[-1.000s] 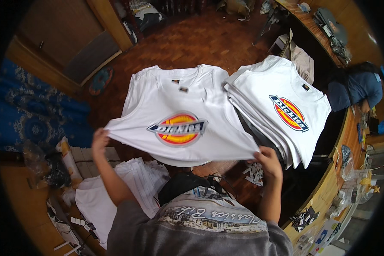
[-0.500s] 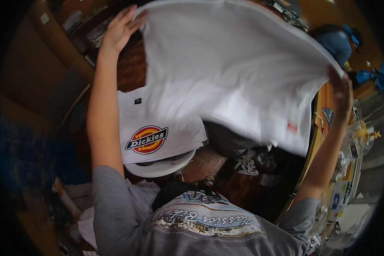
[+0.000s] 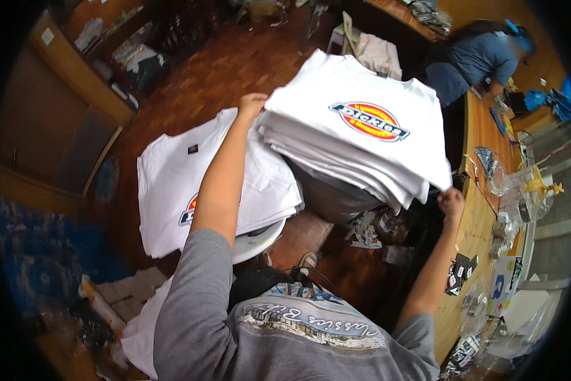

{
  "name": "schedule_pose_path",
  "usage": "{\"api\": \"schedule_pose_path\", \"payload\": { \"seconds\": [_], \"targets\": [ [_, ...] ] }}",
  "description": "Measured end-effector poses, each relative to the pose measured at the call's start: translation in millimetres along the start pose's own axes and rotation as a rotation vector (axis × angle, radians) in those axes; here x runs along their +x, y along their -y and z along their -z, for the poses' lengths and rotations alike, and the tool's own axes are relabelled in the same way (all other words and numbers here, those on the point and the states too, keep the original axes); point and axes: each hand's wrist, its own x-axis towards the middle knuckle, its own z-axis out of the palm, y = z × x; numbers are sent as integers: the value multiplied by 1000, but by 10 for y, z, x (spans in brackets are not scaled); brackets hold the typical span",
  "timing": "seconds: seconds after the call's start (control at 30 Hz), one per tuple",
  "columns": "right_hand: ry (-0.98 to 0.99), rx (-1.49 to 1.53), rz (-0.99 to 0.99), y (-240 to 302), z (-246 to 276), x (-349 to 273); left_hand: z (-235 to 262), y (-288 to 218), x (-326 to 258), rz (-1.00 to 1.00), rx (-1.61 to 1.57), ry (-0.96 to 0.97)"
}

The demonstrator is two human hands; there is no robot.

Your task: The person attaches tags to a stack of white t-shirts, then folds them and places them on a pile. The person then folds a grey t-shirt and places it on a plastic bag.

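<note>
A white T-shirt [image 3: 298, 89] with a red, yellow and black printed emblem lies spread on top of a thick stack of white T-shirts [image 3: 342, 168]. My left hand [image 3: 252, 103] is closed on this shirt's left edge. At its near right corner, my right hand [image 3: 450, 202] pinches the cloth. Under my left forearm is a second pile of white T-shirts [image 3: 161, 178]. Its top shirt shows a small dark neck label, and my arm partly covers its emblem. This pile rests on a round white stool [image 3: 260, 242], mostly hidden.
Along the right runs a wooden table [image 3: 473, 235] with clear plastic bags [image 3: 504, 232] and small dark tags [image 3: 461, 273]. Another person [image 3: 470, 60] bends over its far end. Paper scraps [image 3: 366, 230] lie on the floor below the thick stack. Blue material [image 3: 44, 247] is at the left.
The shirt was raised and billowing between my hands; now it lies flat on the right stack, emblem up. Both hands have come down, the left one also moving right.
</note>
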Motion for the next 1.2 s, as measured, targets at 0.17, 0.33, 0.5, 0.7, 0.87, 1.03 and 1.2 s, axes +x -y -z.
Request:
{"api": "schedule_pose_path", "payload": {
  "seconds": [0.17, 0.33, 0.5, 0.7, 0.87, 1.03, 1.2],
  "targets": [
    [-5, -494, 263, -421, -1543, -1098, 1799, 1498, -1033, -430, 688, -681],
    [558, -527, 306, -585, -2761, -1748, 2321, 1509, -2666, 726, 1166, -1132],
    [544, -842, 272, -622, -3284, -1874, 2732, 1806, -3336, 513, 986, -1173],
    [799, -394, 130, -573, -3184, -1835, 2970, 1769, -3449, 690, 1010, -912],
    [1035, 24, -158, 284, -2538, -2052, 3290, 1207, -3555, 566, 90, -719],
    [817, 405, 76, 1208, -1531, -2046, 3208, -324, -3847, -216, -254, -574],
    [577, 563, 435, 1566, -996, -1371, 2577, -1365, -2619, -376, -208, -148]
  ]
}}
